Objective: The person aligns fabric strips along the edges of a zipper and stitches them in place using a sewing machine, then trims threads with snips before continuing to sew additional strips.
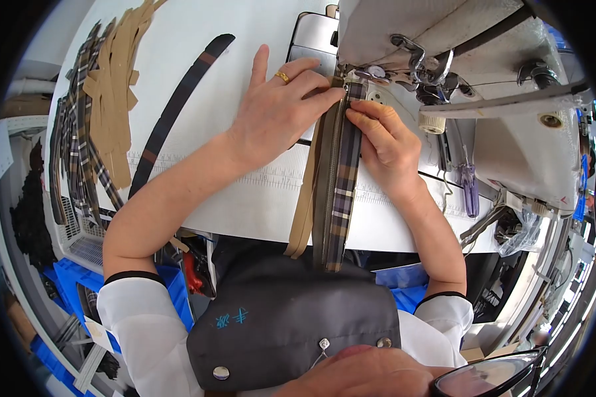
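A plaid fabric strip [346,178] lies lengthwise under the sewing machine's needle area, its lower end hanging over the table's front edge. Along its left side runs a zipper [328,178], with a tan strip [306,198] beside that. My left hand [281,106], a ring on one finger, rests with fingers spread, its fingertips on the zipper and tan strip near the presser foot. My right hand [385,135] pinches the right edge of the plaid strip just below the foot, thumb and forefinger together.
The sewing machine [510,126] fills the upper right. Plaid strips [79,132] and tan strips [112,99] lie piled at the left, and a dark curved strip [172,109] nearer. A purple-handled screwdriver [469,188] is at the right. Blue bins [66,284] stand below the table.
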`<act>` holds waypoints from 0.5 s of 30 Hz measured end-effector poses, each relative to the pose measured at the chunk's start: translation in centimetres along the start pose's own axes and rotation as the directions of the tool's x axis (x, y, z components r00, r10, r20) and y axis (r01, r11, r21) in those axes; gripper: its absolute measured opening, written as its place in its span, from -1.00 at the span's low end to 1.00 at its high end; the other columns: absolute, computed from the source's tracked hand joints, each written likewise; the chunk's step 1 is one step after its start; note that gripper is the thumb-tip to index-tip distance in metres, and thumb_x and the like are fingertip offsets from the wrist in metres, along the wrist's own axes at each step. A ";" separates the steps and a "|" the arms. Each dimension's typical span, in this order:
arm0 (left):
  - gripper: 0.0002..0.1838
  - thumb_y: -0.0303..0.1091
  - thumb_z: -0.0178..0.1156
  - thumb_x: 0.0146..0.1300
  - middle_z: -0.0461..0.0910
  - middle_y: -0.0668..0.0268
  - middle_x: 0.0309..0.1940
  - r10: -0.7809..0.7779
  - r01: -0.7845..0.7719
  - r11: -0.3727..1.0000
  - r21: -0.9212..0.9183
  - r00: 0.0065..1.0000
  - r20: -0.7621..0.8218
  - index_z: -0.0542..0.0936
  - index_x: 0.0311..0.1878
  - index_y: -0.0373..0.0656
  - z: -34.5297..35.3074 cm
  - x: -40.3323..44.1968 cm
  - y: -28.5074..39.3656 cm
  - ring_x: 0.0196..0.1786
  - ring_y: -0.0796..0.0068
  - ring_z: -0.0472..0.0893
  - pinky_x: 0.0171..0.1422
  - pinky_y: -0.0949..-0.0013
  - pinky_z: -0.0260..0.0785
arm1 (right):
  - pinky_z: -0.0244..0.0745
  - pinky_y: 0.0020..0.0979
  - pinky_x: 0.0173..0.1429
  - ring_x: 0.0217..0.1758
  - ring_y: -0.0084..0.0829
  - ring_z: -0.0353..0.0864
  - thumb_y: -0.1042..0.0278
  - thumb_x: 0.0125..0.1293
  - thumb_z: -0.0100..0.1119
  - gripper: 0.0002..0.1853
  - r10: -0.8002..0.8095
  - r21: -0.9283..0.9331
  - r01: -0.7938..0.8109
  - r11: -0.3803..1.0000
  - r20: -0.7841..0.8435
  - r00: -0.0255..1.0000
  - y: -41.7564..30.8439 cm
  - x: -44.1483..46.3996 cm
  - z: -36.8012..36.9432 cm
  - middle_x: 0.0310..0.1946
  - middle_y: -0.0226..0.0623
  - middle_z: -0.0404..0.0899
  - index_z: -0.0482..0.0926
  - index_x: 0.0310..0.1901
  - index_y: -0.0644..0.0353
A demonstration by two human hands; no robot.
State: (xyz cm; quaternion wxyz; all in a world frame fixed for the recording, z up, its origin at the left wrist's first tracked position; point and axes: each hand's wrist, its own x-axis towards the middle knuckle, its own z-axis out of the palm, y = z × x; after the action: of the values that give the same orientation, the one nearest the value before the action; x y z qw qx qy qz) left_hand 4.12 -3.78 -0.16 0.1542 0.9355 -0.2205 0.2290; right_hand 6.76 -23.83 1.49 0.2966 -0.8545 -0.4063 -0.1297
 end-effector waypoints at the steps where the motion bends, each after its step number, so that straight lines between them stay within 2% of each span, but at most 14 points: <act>1: -0.69 -0.35 0.20 0.13 0.51 0.54 -0.11 0.004 -0.004 1.000 0.009 1.000 0.009 0.63 -0.02 0.10 0.0 0.0 0.0 0.23 0.44 0.38 0.37 -0.30 -0.26 | 0.57 -0.46 -0.17 -0.18 -0.35 0.65 0.83 -0.08 0.13 -0.64 0.000 0.000 0.000 1.000 -0.001 1.000 0.0 0.0 0.1 -0.17 -0.24 0.60 0.64 -0.22 0.28; 7: -0.69 -0.35 0.18 0.14 0.50 0.54 -0.12 0.002 -0.002 1.000 0.009 1.000 0.029 0.64 -0.02 0.14 -0.1 -0.1 0.1 0.23 0.44 0.38 0.37 -0.32 -0.27 | 0.57 -0.46 -0.18 -0.19 -0.34 0.65 0.83 -0.09 0.14 -0.64 -0.014 0.008 0.015 1.000 -0.011 1.000 0.1 0.0 0.2 -0.18 -0.23 0.60 0.64 -0.22 0.29; 10: -0.69 -0.41 0.19 0.11 0.49 0.54 -0.18 -0.004 0.004 1.000 -0.013 1.000 -0.018 0.64 -0.06 0.12 0.0 -0.1 0.3 0.19 0.46 0.41 0.36 -0.36 -0.14 | 0.57 -0.46 -0.18 -0.20 -0.34 0.65 0.83 -0.10 0.14 -0.64 -0.020 0.002 0.020 1.000 -0.012 1.000 0.0 0.1 0.2 -0.18 -0.23 0.60 0.64 -0.22 0.29; 13: -0.71 -0.35 0.23 0.11 0.52 0.55 -0.14 -0.010 0.010 1.000 0.007 1.000 -0.002 0.66 -0.06 0.13 0.2 -0.2 0.2 0.18 0.46 0.43 0.38 -0.32 -0.26 | 0.56 -0.46 -0.18 -0.20 -0.34 0.65 0.83 -0.11 0.15 -0.64 -0.021 -0.002 0.021 1.000 -0.007 1.000 0.0 0.1 0.1 -0.18 -0.24 0.60 0.63 -0.23 0.28; 15: -0.72 -0.38 0.20 0.11 0.49 0.53 -0.17 -0.004 0.004 1.000 0.004 1.000 -0.028 0.65 -0.08 0.10 0.3 -0.1 0.2 0.15 0.48 0.44 0.37 -0.36 -0.21 | 0.56 -0.46 -0.18 -0.20 -0.34 0.65 0.83 -0.11 0.16 -0.64 -0.021 -0.005 0.021 1.000 -0.007 1.000 0.0 0.1 0.1 -0.18 -0.24 0.60 0.63 -0.23 0.28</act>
State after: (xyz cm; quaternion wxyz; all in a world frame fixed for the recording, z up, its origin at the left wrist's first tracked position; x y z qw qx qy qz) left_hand 4.04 -4.05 -0.38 0.1560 0.9328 -0.2161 0.2424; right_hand 6.82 -23.75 1.45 0.2948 -0.8504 -0.4137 -0.1369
